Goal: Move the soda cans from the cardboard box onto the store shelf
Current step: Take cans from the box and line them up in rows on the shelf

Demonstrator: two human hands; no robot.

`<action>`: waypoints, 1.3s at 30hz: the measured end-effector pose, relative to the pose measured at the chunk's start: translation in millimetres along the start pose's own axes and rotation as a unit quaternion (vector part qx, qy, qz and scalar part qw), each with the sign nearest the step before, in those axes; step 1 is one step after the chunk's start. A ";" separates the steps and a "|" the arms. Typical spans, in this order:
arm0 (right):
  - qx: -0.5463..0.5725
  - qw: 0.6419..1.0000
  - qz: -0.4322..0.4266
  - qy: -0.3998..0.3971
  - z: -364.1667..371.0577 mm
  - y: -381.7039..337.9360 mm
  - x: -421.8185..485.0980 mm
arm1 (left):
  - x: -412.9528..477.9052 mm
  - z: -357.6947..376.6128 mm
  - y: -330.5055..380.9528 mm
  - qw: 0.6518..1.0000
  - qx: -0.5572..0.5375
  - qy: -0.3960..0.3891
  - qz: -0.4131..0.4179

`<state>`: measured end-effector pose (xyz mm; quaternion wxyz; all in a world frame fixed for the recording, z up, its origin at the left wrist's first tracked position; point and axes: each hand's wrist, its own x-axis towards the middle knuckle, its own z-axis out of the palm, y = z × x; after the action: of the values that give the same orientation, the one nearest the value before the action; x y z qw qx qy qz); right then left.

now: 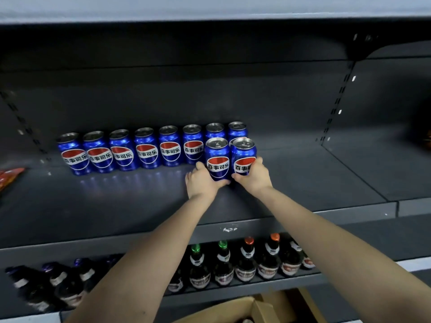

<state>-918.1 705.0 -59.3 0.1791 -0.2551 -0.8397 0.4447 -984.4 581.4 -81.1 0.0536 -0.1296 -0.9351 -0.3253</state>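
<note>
Two blue soda cans are held upright and side by side, touching or almost touching, over the shelf [303, 183]. They sit just in front of the two right-most cans of the back row [147, 150], a line of eight like cans along the far part of the shelf.

The left can [218, 159] is gripped low on its body by the left hand [201, 180], with the thumb laid up its left side and the fingers curled under its near face. The right can [243, 157] is gripped the same way by the right hand [253, 176], whose fingers are wrapped round its right side and cover part of the label.

Each can lies directly beyond its own hand, long axis vertical, and neither hand is nearer to the row than the other. The coming move is judged to turn on the small gap between the held pair and the row behind it. A short push away, or a straight release, would begin a second row.

Both can bases are hidden by the fingers, so it cannot be told whether the cans already rest on the shelf. The eighth can's label is mostly covered.

At the near edge only a corner of the cardboard box [233, 308] is seen, its contents cut off. Blurred bottles [245, 264] stand on the lower shelf [291, 279], and a red packet [9, 176] is clipped at the left.
</note>
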 end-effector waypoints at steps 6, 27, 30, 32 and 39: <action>-0.018 1.000 0.024 -0.001 -22.0 9.2 22.7 | 13.4 22.0 22.4 1.000 0.008 0.007 0.018; -0.039 0.998 0.020 -0.035 -30.3 9.1 40.2 | 10.1 20.3 36.1 0.998 0.054 0.014 -0.037; -0.022 0.998 0.022 -0.045 -19.6 5.2 41.0 | 12.3 13.0 28.6 0.997 0.052 0.008 -0.058; -0.017 0.998 0.023 -0.053 -12.4 2.7 42.1 | 14.7 9.2 24.5 0.997 0.048 0.005 -0.066; -0.030 0.998 0.011 -0.061 -1.5 -1.1 44.3 | 20.5 9.4 15.7 0.995 0.056 0.005 -0.080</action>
<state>-953.3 731.4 -54.3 0.1154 -0.2417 -0.8592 0.4358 -999.9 603.4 -75.3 0.0394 -0.0490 -0.9590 -0.2763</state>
